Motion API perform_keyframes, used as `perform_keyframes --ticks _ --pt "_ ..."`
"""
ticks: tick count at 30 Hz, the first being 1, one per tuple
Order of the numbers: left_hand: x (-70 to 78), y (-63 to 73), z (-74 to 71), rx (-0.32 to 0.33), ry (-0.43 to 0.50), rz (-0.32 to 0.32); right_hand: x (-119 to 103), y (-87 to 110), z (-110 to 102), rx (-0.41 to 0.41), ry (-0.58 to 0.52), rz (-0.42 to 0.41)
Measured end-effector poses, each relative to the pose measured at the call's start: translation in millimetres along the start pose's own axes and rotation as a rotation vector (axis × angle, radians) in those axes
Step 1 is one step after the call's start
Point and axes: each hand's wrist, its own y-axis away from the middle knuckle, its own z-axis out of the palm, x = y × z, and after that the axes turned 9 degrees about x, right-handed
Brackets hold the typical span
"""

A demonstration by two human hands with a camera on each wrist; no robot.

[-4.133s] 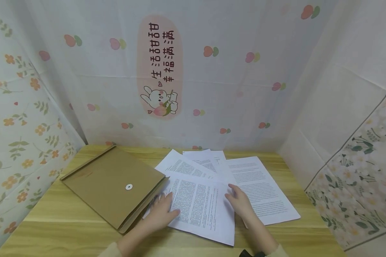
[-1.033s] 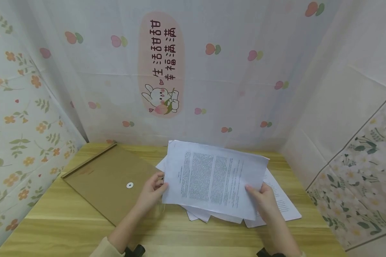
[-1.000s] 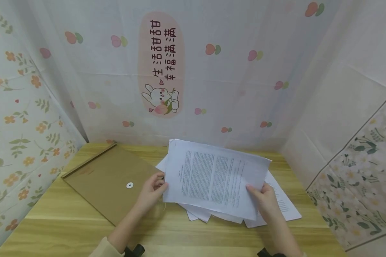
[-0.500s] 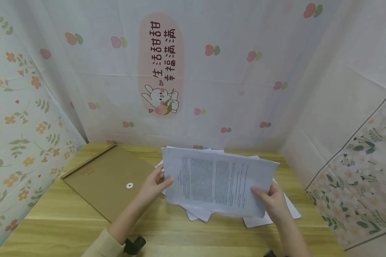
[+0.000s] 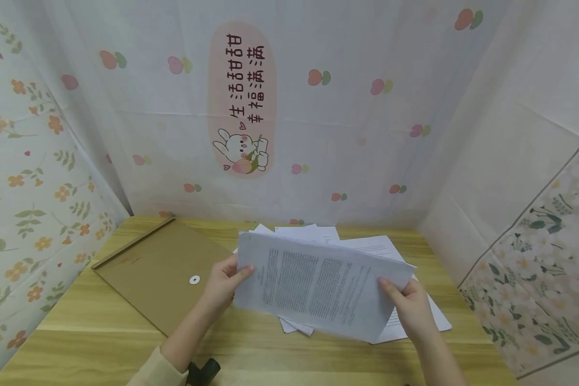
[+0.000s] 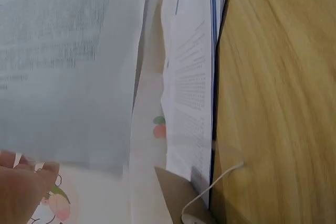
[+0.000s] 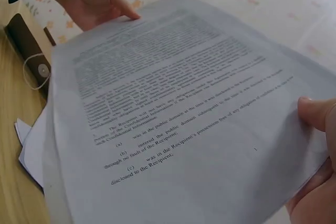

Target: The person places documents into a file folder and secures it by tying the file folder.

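Note:
Both hands hold up a small stack of printed paper sheets (image 5: 313,284), text turned sideways in the head view. At its left end my left hand (image 5: 225,279) pinches the edge, thumb on the front. My right hand (image 5: 410,303) grips the other end the same way, thumb over the printed face and fingers behind, as the right wrist view shows. The sheets tilt toward me above the table. More printed papers (image 5: 383,246) lie fanned out beneath and behind them, partly hidden by the held stack.
To the left lies a brown kraft document envelope (image 5: 159,273) with a white round button (image 5: 194,280); its thin string (image 6: 212,187) shows in the left wrist view. The wooden table (image 5: 270,364) ends at a patterned cloth backdrop (image 5: 357,107).
The printed sheets, flat on the pile about four seconds ago, were lifted by both hands. Over the last second they have dropped somewhat lower and tilted, right end down.

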Motion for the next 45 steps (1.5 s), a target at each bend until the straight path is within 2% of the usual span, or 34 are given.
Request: perform_keyframes --ticks 3,7,11,14,16,18,21,28,30,32,35,39,42,45 --pt "0.7 0.8 -1.1 -0.076 0.014 0.032 -6 1.1 3 0.065 0.002 -0.032" --pt "3.7 4.2 -0.6 -0.150 -0.058 0.052 -15 1.8 4 0.073 -0.065 -0.073" --pt "7.2 7.7 3.5 -0.154 -0.150 0.103 -23 2.7 4 0.068 -0.165 -0.119" --pt "8.6 8.4 6.6 -0.150 -0.151 0.159 -26 2.6 5 0.074 -0.220 -0.149" --pt "9.0 8.3 8.1 -0.145 -0.120 0.164 -26 2.2 5 0.075 -0.238 -0.163" --pt "8.9 8.6 8.9 -0.131 -0.086 0.143 -24 1.8 6 0.061 -0.256 -0.162" --pt "8.5 9.0 10.1 -0.066 -0.056 0.081 -19 1.4 8 0.016 -0.266 -0.113" --pt "8.0 9.6 9.1 0.130 -0.036 -0.102 2 2.2 9 -0.168 -0.194 0.117" --pt "8.8 8.4 7.5 0.188 -0.018 -0.140 9 2.9 9 -0.210 -0.175 0.168" --pt "9.8 6.5 4.8 0.219 -0.002 -0.162 15 4.3 11 -0.240 -0.138 0.210" --pt "11.7 2.9 -1.2 0.200 -0.026 -0.195 20 7.9 13 -0.244 -0.031 0.233" --pt "10.9 -2.4 -9.6 0.089 -0.057 -0.243 20 11.9 17 -0.115 0.087 0.276" --pt "5.7 -3.2 -14.9 0.004 -0.070 -0.248 20 13.3 22 0.008 0.090 0.300" --pt "0.0 0.0 -17.7 -0.045 -0.092 -0.250 20 15.1 26 0.045 0.080 0.298"
